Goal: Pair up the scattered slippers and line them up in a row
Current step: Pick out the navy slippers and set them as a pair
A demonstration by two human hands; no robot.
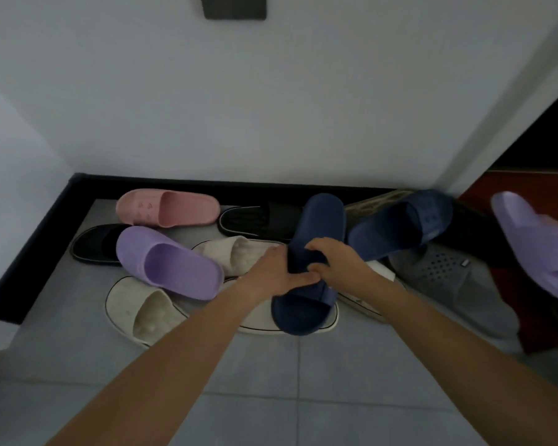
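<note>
Slippers lie jumbled on the grey tiled floor against the wall. A navy slipper [316, 226] in the middle is gripped on both sides: my left hand [279, 273] holds its left edge and my right hand [334, 260] its right edge. Its navy match [403, 225] lies just to the right. A purple slipper [171, 263] rests at the left, over a cream slipper [142, 309]. Another purple slipper [535, 246] sits at the far right. A pink slipper [166, 207], two black ones [258, 220] [95, 243], a second cream one [236, 252] and a grey perforated shoe [445, 275] lie around.
A black skirting board [33, 252] edges the floor at the left and back, below a white wall [271, 107]. A white-soled shoe [261, 320] lies under the held navy slipper. A red floor area [512, 191] begins at the right. Bare tiles [271, 397] spread in front.
</note>
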